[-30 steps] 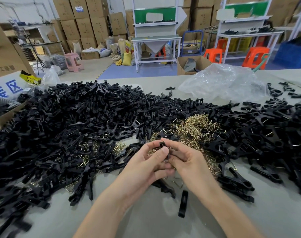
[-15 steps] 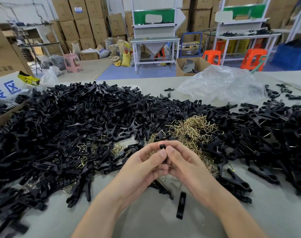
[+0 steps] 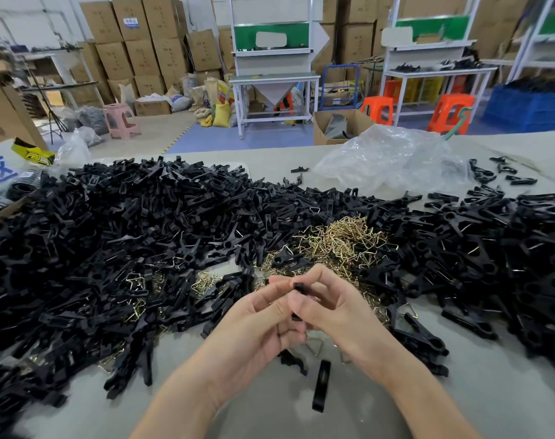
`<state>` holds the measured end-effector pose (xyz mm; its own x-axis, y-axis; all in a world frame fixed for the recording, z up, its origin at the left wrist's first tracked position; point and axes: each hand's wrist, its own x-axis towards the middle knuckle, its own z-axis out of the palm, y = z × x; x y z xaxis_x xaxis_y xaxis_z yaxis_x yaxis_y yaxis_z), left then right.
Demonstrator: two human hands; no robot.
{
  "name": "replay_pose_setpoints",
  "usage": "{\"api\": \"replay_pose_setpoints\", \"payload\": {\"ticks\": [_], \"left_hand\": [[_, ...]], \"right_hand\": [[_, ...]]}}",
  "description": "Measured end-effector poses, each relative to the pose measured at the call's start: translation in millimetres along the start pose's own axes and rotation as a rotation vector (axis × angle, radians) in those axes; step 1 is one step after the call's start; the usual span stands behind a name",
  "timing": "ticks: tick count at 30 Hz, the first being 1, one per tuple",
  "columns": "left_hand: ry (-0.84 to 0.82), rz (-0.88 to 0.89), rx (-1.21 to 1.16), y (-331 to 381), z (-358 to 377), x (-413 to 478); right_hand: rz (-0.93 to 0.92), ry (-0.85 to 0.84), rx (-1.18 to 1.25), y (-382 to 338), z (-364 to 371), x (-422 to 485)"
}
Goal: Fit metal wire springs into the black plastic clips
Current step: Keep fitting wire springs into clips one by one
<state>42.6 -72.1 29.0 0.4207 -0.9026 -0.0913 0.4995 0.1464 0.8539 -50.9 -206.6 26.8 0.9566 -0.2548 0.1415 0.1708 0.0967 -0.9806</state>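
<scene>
My left hand (image 3: 254, 324) and my right hand (image 3: 336, 312) meet above the table's near middle, both pinching one small black plastic clip (image 3: 299, 287) between thumbs and fingertips. Most of that clip is hidden by my fingers; whether a spring sits in it I cannot tell. Just beyond my hands lies a heap of brass-coloured wire springs (image 3: 339, 239). A big pile of black clip parts (image 3: 127, 236) covers the table's left and middle. Another pile of clips (image 3: 491, 248) spreads on the right.
A single black clip half (image 3: 321, 384) lies on the grey table (image 3: 460, 407) between my forearms, with a loose wire spring (image 3: 315, 345) beside it. A crumpled clear plastic bag (image 3: 393, 160) sits at the back right. A cardboard box (image 3: 3, 112) stands at the left edge.
Both hands have stayed together on the clip, with the fingers shifting slightly around it. The camera view has tilted a little.
</scene>
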Motion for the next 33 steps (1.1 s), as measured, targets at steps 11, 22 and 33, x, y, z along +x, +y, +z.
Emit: {"api": "replay_pose_setpoints", "payload": {"ticks": [11,22,33], "left_hand": [[0.327,0.118,0.213,-17,24,6],[0.301,0.177,0.176,-12,28,6],[0.295,0.174,0.231,-16,22,8]], "right_hand": [[-0.214,0.175,-0.677,15,20,-3],[-0.286,0.169,-0.688,15,22,-2],[-0.271,0.121,-0.703,20,17,-1]]}}
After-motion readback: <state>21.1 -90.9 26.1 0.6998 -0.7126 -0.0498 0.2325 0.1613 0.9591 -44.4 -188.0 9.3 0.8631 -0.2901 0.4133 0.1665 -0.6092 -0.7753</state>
